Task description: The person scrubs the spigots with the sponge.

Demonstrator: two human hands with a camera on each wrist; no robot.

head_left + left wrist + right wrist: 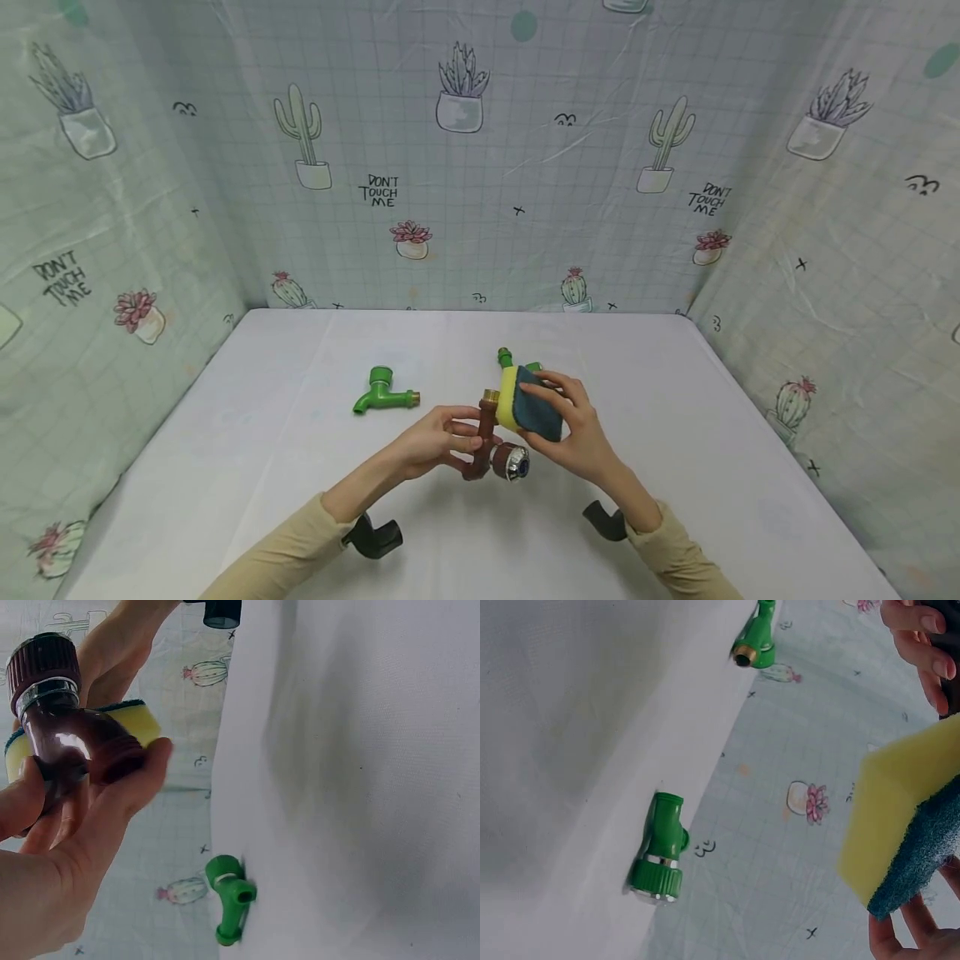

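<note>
My left hand [442, 442] grips a brown faucet [483, 433] with a brass threaded end and a chrome-ringed knob, lifted above the table. In the left wrist view the fingers and thumb wrap the body of the faucet [75, 742], its ribbed knob pointing up. My right hand [573, 429] holds a sponge [536, 404] by its edges, the dark scouring side toward the palm. The yellow side faces the faucet, close by its threaded end. In the right wrist view the yellow face of the sponge [892, 795] shows, with fingertips [885, 937] along its scouring edge.
A green faucet [382, 396] lies on the white table [285, 358] to the left. Another green faucet [505, 357] is partly hidden behind the sponge. A black curved pipe piece [375, 537] sits under the left forearm, a second black piece [603, 521] by the right wrist.
</note>
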